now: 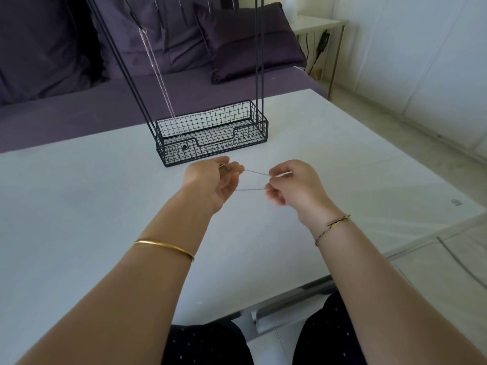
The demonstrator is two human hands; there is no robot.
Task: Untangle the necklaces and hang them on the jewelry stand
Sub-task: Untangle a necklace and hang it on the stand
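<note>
Necklace (250,190) untangling is the step in hand: left hand (213,183) and right hand (292,185) each pinch it, stretched in two thin strands above the table (79,206) (no knot visible). Next, probably, comes lifting it onto the jewelry stand (213,151) behind.

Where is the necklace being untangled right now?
In the head view, centre: the thin necklace chain stretches between the left hand and right hand, above the white table, just in front of the black jewelry stand.
</note>
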